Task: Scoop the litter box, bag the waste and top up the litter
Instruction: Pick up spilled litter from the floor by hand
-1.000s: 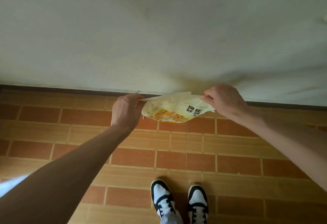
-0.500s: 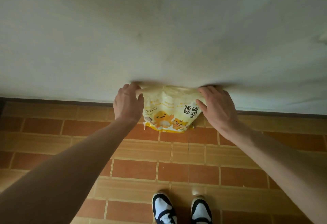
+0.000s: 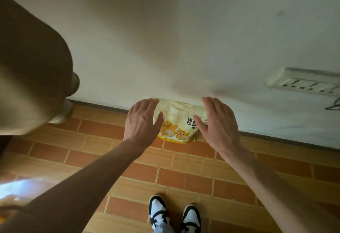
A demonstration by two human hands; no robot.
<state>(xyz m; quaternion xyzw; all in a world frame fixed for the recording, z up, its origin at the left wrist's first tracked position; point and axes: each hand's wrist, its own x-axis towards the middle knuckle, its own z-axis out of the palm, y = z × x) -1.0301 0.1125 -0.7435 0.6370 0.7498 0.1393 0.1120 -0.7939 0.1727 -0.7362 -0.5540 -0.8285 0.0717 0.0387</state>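
Note:
A yellow and white cat litter bag (image 3: 175,124) with cartoon cats printed on it stands on the tiled floor, leaning against the white wall. My left hand (image 3: 141,120) hovers at the bag's left side with fingers spread and holds nothing. My right hand (image 3: 217,122) is at the bag's right side, fingers apart, palm toward the bag. Both hands cover the bag's edges; I cannot tell whether they touch it. The litter box is not in view.
A brown rounded piece of furniture (image 3: 31,78) with pale feet stands at the left against the wall. A white wall socket (image 3: 305,83) with a dark cable sits at the right. My two shoes (image 3: 174,214) stand on the orange and tan floor tiles (image 3: 184,177).
The bag went from hanging between both hands to standing on the floor against the wall. Both hands have opened and let go of it.

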